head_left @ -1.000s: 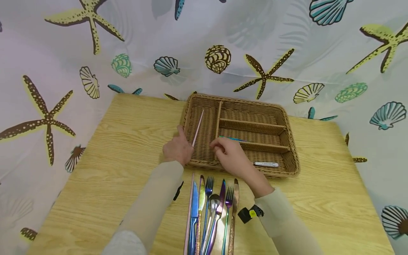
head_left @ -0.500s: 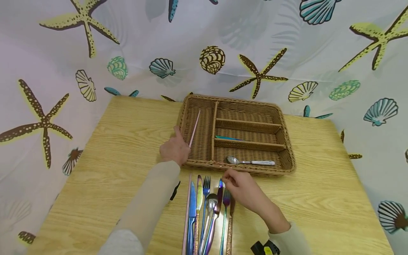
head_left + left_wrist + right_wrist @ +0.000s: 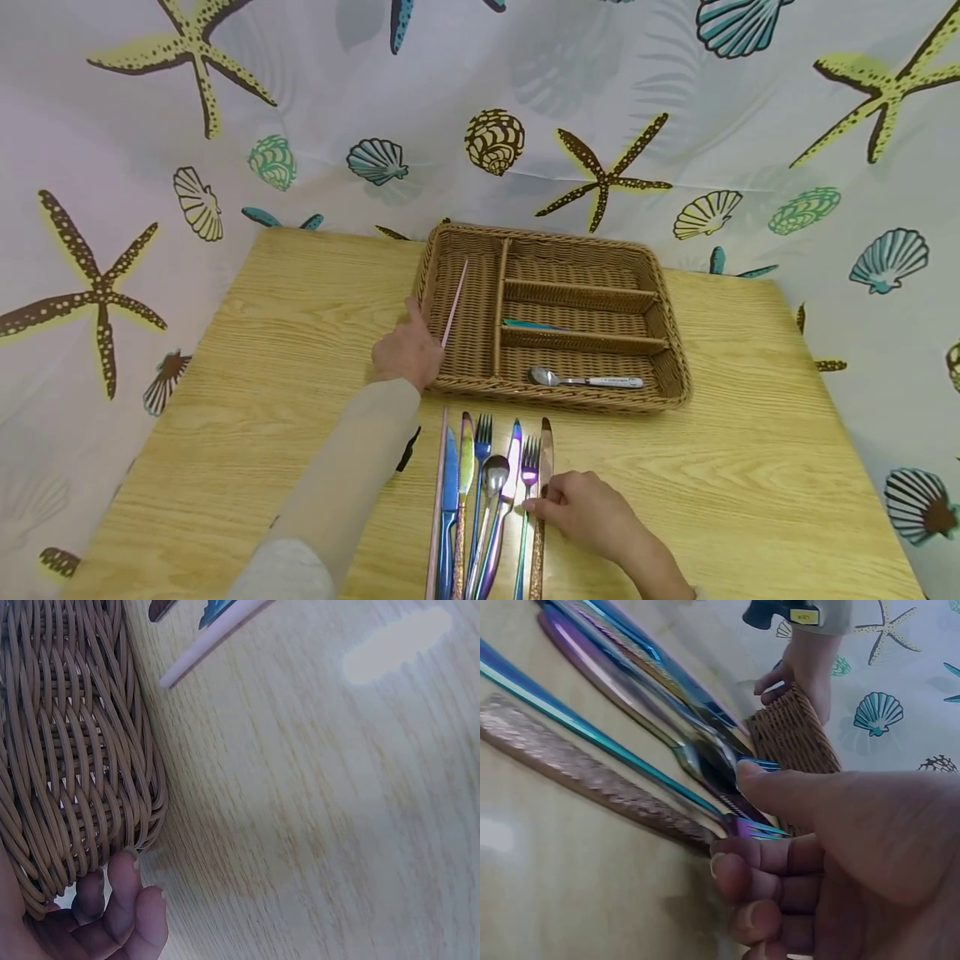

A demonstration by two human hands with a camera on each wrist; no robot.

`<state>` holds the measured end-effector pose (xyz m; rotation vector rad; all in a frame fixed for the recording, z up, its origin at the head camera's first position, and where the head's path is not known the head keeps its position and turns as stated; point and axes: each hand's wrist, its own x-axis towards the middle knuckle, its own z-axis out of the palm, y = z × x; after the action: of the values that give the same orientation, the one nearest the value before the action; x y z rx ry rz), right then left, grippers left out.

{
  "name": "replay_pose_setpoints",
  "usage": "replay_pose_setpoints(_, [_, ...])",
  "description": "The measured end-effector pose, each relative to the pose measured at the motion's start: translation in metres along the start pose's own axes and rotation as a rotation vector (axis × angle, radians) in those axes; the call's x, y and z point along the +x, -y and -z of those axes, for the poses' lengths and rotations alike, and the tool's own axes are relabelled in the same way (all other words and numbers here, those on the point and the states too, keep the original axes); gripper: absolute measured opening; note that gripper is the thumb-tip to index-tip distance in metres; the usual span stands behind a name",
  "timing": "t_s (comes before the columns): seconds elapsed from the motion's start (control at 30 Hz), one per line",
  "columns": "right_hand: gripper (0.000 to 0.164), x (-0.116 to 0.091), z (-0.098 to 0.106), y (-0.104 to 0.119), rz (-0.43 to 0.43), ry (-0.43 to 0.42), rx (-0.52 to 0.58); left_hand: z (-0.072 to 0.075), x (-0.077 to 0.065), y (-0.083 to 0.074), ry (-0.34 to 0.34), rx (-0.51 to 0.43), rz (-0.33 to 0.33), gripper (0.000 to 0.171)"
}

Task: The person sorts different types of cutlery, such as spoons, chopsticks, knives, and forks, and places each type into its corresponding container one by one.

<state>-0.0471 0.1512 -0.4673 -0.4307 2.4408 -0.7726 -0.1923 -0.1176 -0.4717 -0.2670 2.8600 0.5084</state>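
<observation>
My left hand (image 3: 407, 350) grips the left side of the wicker basket (image 3: 577, 403) near its front corner; in the left wrist view its fingertips (image 3: 124, 877) curl against the outer weave. In front of the basket lies a row of cutlery. My right hand (image 3: 588, 510) hovers at its right end, thumb and forefinger apart, over a purple-tined fork (image 3: 529, 467) and a copper knife (image 3: 546, 450). From the right wrist, a gap shows between thumb and fingers, with the fork (image 3: 750, 827) behind it. Whether the thumb touches the fork cannot be told.
Left of the fork lie several knives, a spoon (image 3: 495, 475), a blue fork (image 3: 483, 442) and a pink chopstick (image 3: 437, 517). In the basket are another pink chopstick (image 3: 455, 302), a white-handled spoon (image 3: 615, 382) and a blue-green utensil (image 3: 532, 324), partly hidden by a divider.
My right hand has drawn back from the basket to the right end of the cutlery row, uncovering the white-handled spoon. My left hand keeps its place on the basket.
</observation>
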Motion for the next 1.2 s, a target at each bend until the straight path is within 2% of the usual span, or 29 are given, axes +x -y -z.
replay_pose_setpoints(0.17, [0.041,-0.007,-0.011,-0.003,-0.036,-0.009,-0.051,-0.001,0.001,0.001,-0.020,0.002,-0.006,0.070])
replay_pose_setpoints(0.47, [0.033,-0.008,-0.021,-0.006,-0.034,-0.079,-0.070,-0.003,0.001,0.003,-0.010,0.009,-0.004,0.073])
replay_pose_setpoints(0.7, [0.037,-0.009,-0.027,-0.003,-0.117,-0.155,-0.062,-0.003,0.001,0.002,-0.020,0.006,-0.010,0.074])
replay_pose_setpoints(0.97, [0.033,-0.010,-0.028,-0.006,-0.167,-0.159,0.015,-0.005,0.001,0.002,-0.031,0.022,-0.010,0.073])
replay_pose_setpoints(1.2, [0.022,-0.016,-0.025,-0.012,-0.112,-0.133,0.173,-0.003,0.000,0.001,-0.022,0.009,-0.008,0.072])
